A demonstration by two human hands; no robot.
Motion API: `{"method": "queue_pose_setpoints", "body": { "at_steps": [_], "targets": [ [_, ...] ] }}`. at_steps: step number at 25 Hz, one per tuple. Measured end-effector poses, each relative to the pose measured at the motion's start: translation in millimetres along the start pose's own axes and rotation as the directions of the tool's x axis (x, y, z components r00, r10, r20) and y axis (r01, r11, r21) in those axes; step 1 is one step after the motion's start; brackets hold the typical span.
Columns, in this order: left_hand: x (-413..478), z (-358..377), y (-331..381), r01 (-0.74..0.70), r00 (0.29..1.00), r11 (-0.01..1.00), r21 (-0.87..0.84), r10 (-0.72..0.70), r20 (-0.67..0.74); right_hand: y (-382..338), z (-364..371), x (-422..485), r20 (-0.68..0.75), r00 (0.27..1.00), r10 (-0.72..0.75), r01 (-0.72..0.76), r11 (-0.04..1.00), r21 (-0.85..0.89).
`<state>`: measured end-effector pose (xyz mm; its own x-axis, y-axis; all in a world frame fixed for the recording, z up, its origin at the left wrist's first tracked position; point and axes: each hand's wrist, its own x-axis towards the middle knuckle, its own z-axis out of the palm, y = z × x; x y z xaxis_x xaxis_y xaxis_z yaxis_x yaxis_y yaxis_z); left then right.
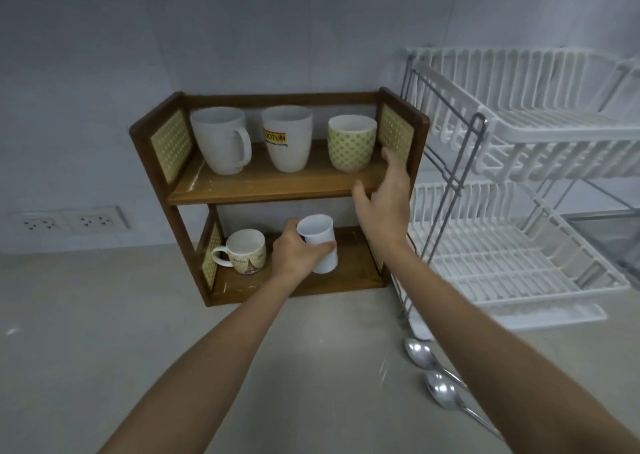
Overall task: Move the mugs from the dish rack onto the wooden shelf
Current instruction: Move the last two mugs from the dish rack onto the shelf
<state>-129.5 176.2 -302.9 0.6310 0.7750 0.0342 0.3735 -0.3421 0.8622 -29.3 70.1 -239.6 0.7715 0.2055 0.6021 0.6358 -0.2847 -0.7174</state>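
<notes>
The wooden shelf [277,187] stands on the counter with two tiers. On its top tier are a white handled mug [220,140], a white logo mug [286,138] and a green patterned cup [351,142]. A printed mug [244,251] sits at the left of the lower tier. My left hand [298,254] grips a white mug [318,242], tilted, over the lower tier. Fingers spread, my right hand [384,197] rests by the right end of the top tier and holds nothing. The white dish rack [519,190] to the right shows no mugs.
Two metal spoons [436,374] lie on the counter in front of the rack's drip tray. Wall sockets [69,223] sit at the left on the tiled wall. A pale counter spreads in front of the shelf.
</notes>
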Motion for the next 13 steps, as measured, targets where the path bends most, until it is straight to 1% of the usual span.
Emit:
{"method": "queue_pose_setpoints", "body": {
  "at_steps": [1, 2, 3, 4, 5, 6, 7, 8, 9, 10, 12, 13],
  "targets": [
    [2, 5, 3, -0.003, 1.000, 1.000, 0.002, 0.003, -0.007, 13, -6, -36, -0.044, 0.999, 0.002, -0.001, 1.000, 0.022],
    [5, 12, 6, -0.015, 1.000, 1.000, -0.001, 0.015, -0.009, 26, -10, -73, -0.045, 0.998, 0.045, -0.043, 0.998, 0.047],
    [7, 19, 11, -0.033, 0.999, 0.999, -0.009, 0.033, -0.001, 39, -11, -107, 0.003, 0.994, 0.106, -0.106, 0.993, 0.046],
    [9, 30, 15, -0.045, 0.999, 0.999, -0.017, 0.045, 0.017, 50, -9, -138, 0.105, 0.979, 0.172, -0.173, 0.985, -0.004],
    [11, 40, 18, -0.052, 0.998, 0.998, -0.021, 0.053, 0.035, 61, -5, -164, 0.242, 0.944, 0.224, -0.201, 0.973, -0.116],
    [12, 50, 19, -0.056, 0.997, 0.998, -0.013, 0.057, 0.052, 73, -1, -185, 0.387, 0.886, 0.254, -0.165, 0.954, -0.249],
    [14, 60, 19, -0.055, 0.996, 0.998, 0.010, 0.054, 0.065, 83, 2, -202, 0.516, 0.813, 0.269, -0.079, 0.930, -0.360],
    [16, 69, 19, -0.053, 0.996, 0.998, 0.039, 0.050, 0.074, 92, 4, -215, 0.604, 0.751, 0.267, 0.019, 0.905, -0.424],
    [19, 79, 17, -0.047, 0.996, 0.997, 0.069, 0.041, 0.084, 101, 3, -223, 0.654, 0.707, 0.269, 0.090, 0.883, -0.461],
    [23, 87, 15, -0.037, 0.996, 0.995, 0.094, 0.029, 0.085, 109, 2, -229, 0.681, 0.678, 0.278, 0.140, 0.860, -0.490],
    [29, 100, 8, -0.016, 0.997, 0.991, 0.132, 0.006, 0.079, 119, -3, -236, 0.705, 0.644, 0.296, 0.198, 0.826, -0.528],
    [34, 104, 5, -0.011, 0.997, 0.991, 0.137, 0.000, 0.075, 121, -5, -238, 0.705, 0.644, 0.296, 0.208, 0.820, -0.534]
  ]
}}
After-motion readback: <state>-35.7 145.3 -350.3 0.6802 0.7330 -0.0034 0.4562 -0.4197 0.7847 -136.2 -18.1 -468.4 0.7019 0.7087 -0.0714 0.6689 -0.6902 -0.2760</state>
